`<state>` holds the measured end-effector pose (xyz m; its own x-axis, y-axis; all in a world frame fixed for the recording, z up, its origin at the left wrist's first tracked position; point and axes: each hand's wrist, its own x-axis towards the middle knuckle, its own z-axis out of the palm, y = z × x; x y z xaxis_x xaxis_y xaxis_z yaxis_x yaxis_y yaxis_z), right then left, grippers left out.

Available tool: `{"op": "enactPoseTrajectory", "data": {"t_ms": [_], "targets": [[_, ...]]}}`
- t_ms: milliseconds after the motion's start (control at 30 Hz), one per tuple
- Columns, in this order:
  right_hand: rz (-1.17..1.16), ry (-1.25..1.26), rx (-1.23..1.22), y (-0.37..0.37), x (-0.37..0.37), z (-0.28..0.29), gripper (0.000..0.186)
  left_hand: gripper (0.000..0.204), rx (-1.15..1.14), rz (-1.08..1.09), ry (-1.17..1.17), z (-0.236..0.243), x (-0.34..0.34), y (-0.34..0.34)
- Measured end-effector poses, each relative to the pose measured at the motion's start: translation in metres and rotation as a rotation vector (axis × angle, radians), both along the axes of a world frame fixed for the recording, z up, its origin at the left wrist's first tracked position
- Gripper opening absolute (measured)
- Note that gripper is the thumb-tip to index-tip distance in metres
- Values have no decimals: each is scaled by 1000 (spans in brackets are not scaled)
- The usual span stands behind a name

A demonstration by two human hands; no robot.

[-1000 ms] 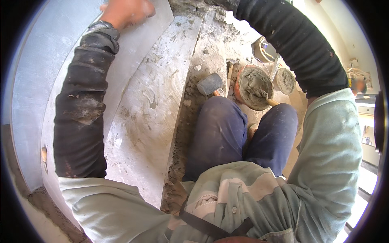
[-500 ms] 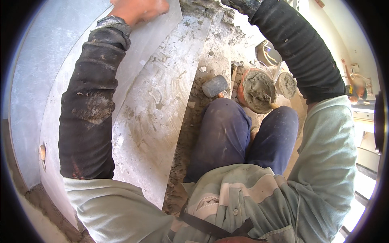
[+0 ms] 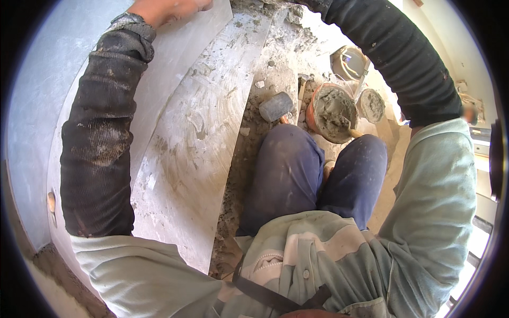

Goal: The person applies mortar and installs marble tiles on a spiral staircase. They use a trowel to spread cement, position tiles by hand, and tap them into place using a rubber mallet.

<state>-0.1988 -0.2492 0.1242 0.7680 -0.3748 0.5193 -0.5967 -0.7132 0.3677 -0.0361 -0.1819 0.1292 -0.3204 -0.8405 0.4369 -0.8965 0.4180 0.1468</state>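
My left hand (image 3: 167,10) is at the top edge, over a pale slab (image 3: 185,55), fingers bent and partly cut off; what they grip is unclear. A second pale slab (image 3: 196,159), smeared with mortar, lies to its right. My right arm arches upward in a dark sleeve, its hand beyond the top edge. Beside my knees are a black rubber mallet (image 3: 273,108) and an orange bucket of grey mortar (image 3: 331,108) with a wooden handle (image 3: 354,132) sticking out.
Another mortar container (image 3: 371,106) and a grey bucket with a cord (image 3: 347,63) stand behind. A pale grey panel (image 3: 32,132) borders the left, near a small wooden-handled tool (image 3: 52,206). Rubble (image 3: 291,18) covers the upper middle. A blurred person (image 3: 469,114) is at far right.
My left hand and sleeve shifted right, then back left and slightly up. The floor objects shift a little in the picture with the camera.
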Motion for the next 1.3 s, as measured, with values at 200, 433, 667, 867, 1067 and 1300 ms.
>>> {"op": "enactPoseTrajectory", "data": {"t_ms": [200,433,667,867,1067,1300], "targets": [[186,-51,-65,-13,0,-24,14,52,39,31,-3,0,3,5],[31,166,41,0,-10,-10,14,46,-54,-39,-49,-11,11,-25],[67,-227,59,24,-21,-7,14,44,2,-88,-38,-11,15,-22],[-53,-173,115,27,-33,-16,16,49,-22,-160,85,-7,11,-11],[-115,-154,127,24,-35,-23,16,49,20,-202,256,-6,13,-5],[16,-249,63,19,-32,-22,14,44,170,-259,263,-5,20,-20]]}}
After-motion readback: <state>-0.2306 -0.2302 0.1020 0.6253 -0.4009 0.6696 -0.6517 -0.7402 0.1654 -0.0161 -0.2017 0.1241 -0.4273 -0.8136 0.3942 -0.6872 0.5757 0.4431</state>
